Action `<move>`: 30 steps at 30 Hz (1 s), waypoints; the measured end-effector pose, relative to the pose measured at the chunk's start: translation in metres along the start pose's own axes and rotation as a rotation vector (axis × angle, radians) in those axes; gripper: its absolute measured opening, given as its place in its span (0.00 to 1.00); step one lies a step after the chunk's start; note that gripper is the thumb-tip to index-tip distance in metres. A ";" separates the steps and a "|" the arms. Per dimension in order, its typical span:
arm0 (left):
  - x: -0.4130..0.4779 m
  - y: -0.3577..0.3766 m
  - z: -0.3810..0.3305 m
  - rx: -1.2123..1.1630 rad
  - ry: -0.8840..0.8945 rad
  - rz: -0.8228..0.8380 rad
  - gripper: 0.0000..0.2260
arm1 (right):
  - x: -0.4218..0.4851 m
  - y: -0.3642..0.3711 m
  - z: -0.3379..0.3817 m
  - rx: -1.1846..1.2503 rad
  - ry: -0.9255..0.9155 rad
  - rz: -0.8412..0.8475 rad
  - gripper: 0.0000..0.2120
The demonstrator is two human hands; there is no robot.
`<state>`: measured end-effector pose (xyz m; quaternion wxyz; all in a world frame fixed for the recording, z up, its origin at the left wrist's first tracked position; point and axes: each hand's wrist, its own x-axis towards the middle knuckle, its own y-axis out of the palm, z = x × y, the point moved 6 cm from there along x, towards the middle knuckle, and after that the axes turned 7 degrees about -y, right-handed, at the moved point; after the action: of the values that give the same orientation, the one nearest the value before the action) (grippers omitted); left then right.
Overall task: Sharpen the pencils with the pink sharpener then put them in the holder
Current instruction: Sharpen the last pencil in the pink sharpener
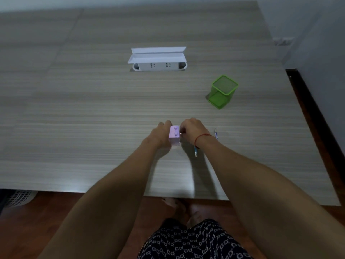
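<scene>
The pink sharpener (174, 135) stands on the table near its front middle. My left hand (161, 134) grips its left side and holds it in place. My right hand (192, 132) is at its right side, fingers curled and pinching a small silvery part there that looks like the crank; the fingers hide most of it. A blue pencil (196, 152) lies on the table, partly under my right wrist. A second pencil (215, 134) lies just right of that wrist. The green mesh holder (223, 91) stands upright at the right, away from both hands.
A white power strip box (158, 61) with its lid up is set into the grey wooden table (93, 118) at the back middle. The table's right edge runs close past the holder. A white basket (18, 198) sits on the floor at the lower left.
</scene>
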<state>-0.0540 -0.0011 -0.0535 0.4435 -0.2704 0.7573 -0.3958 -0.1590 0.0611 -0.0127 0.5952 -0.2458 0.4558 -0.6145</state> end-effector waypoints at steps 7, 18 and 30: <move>-0.001 -0.002 0.003 -0.027 0.016 0.005 0.25 | -0.004 -0.011 -0.015 -0.131 0.067 0.030 0.11; -0.001 -0.006 0.002 0.129 0.123 -0.034 0.27 | -0.003 -0.005 -0.001 -0.380 -0.103 0.075 0.13; 0.006 -0.011 0.007 0.069 0.095 -0.008 0.28 | -0.003 -0.001 0.007 -0.371 -0.056 0.042 0.13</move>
<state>-0.0503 -0.0142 -0.0488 0.4143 -0.2390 0.7624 -0.4359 -0.1530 0.0616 -0.0080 0.5647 -0.3587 0.5498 -0.5002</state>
